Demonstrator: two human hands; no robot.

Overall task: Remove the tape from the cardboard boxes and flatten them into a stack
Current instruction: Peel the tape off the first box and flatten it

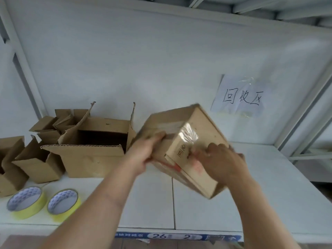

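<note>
White tabletop (269, 194) against white wall (143, 60). Open box (93, 150) stands left of taped box (188, 150), which both hands, left (143, 155) and right (221, 160), grip.

Both hands hold taped box (186, 146) tilted above shelf (269, 194): left hand (143, 151) grips left side, right hand (221, 159) near edge. Open boxes (89, 150), two tape rolls (45, 203) at left.
</note>
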